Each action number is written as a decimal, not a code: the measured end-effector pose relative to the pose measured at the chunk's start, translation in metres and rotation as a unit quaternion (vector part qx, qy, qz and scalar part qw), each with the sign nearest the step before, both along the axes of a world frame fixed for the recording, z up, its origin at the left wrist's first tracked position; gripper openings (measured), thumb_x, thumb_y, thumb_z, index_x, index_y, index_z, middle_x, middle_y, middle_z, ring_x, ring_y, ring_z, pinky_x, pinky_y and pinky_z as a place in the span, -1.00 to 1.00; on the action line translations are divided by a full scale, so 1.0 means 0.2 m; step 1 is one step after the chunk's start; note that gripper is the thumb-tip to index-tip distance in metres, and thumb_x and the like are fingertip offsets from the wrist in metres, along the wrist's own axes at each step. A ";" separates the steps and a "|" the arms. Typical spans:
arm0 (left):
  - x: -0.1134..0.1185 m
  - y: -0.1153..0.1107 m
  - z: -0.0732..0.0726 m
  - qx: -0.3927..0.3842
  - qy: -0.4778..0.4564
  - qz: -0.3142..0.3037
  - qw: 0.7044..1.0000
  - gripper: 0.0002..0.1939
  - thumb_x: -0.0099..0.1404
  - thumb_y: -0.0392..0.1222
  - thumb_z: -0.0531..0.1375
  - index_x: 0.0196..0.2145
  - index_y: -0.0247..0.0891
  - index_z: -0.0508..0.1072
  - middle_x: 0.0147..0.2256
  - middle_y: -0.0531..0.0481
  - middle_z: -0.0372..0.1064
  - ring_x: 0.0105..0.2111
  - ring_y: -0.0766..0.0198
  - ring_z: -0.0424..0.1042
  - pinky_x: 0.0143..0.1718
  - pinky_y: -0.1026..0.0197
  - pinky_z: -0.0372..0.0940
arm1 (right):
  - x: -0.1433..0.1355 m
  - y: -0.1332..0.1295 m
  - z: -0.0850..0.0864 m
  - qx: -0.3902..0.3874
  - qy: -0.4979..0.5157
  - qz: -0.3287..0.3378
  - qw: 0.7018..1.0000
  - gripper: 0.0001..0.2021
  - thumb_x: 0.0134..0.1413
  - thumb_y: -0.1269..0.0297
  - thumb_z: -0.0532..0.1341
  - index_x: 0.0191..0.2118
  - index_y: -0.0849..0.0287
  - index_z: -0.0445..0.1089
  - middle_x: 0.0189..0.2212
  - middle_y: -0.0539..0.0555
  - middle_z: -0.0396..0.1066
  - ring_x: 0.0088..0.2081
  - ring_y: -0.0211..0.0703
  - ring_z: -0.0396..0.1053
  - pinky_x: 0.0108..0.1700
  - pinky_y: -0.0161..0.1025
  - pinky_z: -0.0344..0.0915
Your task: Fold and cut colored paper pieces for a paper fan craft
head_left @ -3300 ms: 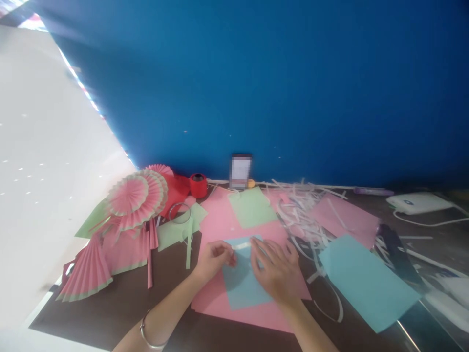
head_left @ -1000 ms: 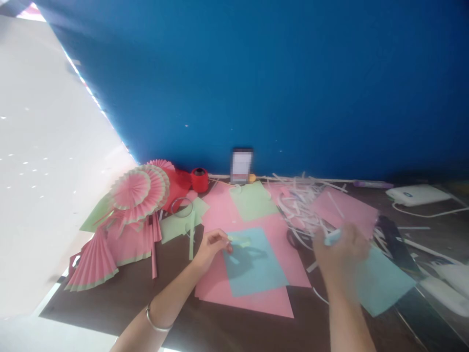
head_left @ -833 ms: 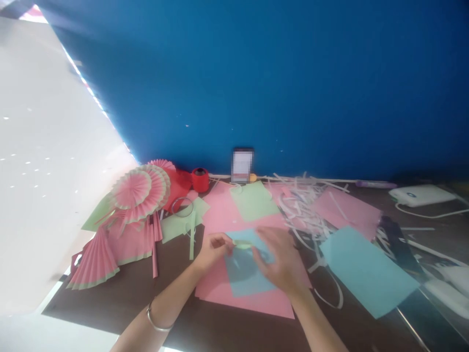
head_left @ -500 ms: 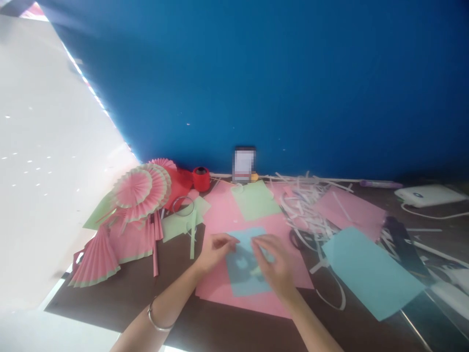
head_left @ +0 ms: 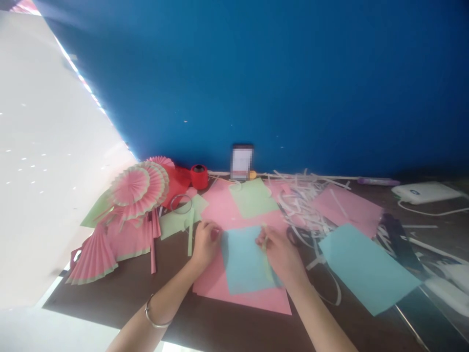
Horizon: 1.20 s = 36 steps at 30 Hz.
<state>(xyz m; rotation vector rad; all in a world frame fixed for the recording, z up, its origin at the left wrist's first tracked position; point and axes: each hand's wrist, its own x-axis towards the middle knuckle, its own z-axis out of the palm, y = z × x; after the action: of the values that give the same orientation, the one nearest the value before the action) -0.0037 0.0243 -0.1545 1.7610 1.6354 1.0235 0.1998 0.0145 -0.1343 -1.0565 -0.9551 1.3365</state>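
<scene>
A light blue sheet of paper [head_left: 244,264] lies on larger pink paper [head_left: 210,281] in front of me. My right hand [head_left: 282,254] is closed over the sheet's right side, pinching a thin pale green paper strip [head_left: 266,266] that hangs down across the blue paper. Beside the sheet's left edge, my left hand [head_left: 205,244] has its fingers curled together; whatever they may hold is hidden. A silver bangle [head_left: 156,318] circles the left wrist.
Folded pink-and-green paper fans [head_left: 137,188] pile up at the left near a red tape roll [head_left: 199,177]. White paper strips [head_left: 304,200] heap at the back right. Another blue sheet [head_left: 370,269] lies to the right, and a blurred phone-like object [head_left: 242,161] leans against the blue wall.
My hands have moved apart, left hand to the left edge of the blue sheet and right hand slightly right. The green strip now shows hanging from the right fingers.
</scene>
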 end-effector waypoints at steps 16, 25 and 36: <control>0.04 -0.04 0.00 -0.007 0.111 -0.049 0.993 -0.77 0.09 -0.01 0.25 -0.40 -0.23 0.47 -0.01 -0.16 0.14 -0.04 -0.04 0.14 -0.03 -0.14 0.10 | 0.02 0.04 -0.05 -0.090 0.224 0.022 0.970 -0.89 -0.08 0.24 0.27 -0.44 0.12 0.33 -0.57 -0.08 0.21 -0.54 -0.30 0.22 -0.45 -0.24 0.30; -0.07 -0.03 0.06 0.398 0.081 0.031 0.913 -0.96 0.24 -0.24 0.15 -0.37 -0.21 0.38 -0.32 -0.06 0.38 -0.26 0.22 0.35 -0.18 0.10 0.21 | 0.11 -0.02 0.13 -0.053 0.379 -0.033 0.923 -0.82 -0.15 0.38 0.29 -0.47 0.08 0.24 -0.60 -0.13 0.14 -0.59 -0.41 0.17 -0.47 -0.40 0.30; 0.04 -0.07 0.05 0.142 0.136 -0.334 0.922 -0.85 0.26 -0.22 0.06 -0.29 -0.25 0.42 -0.28 -0.08 0.43 -0.22 0.19 0.37 -0.14 0.11 0.21 | 0.23 -0.07 0.18 0.017 0.464 -0.085 0.882 -0.86 -0.08 0.35 0.22 -0.44 0.02 0.21 -0.61 -0.14 0.18 -0.71 -0.45 0.09 -0.62 -0.41 0.27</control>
<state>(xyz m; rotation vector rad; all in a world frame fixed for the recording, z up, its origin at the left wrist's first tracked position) 0.0044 0.0094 -0.1453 2.4968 0.9038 0.7259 0.2459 -0.0001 -0.0981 -0.3449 -0.1518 1.4347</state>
